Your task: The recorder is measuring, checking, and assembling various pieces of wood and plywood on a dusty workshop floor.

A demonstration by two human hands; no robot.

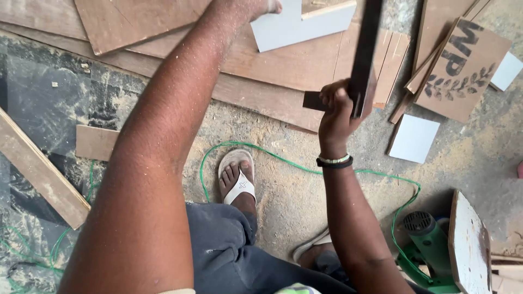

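Floor (305,190) dusted with sawdust; brown plywood sheets (283,65) stacked along the top. Green cord (305,169) loops past a sandalled foot (238,177) toward a green power tool (430,245) at lower right. Left hand (264,6) reaches to the frame's top edge, touching a pale grey panel (297,24); grip mostly out of view, cannot tell. Right hand (338,111), grip clamped around a dark strip (365,54), held upright above the plywood.

Single view, head-worn camera: looks steeply down from the person's head, close over both arms, onto the sawdust-strewn floor (305,190) and boards (283,65) lying ahead; feet at lower centre. No second view.
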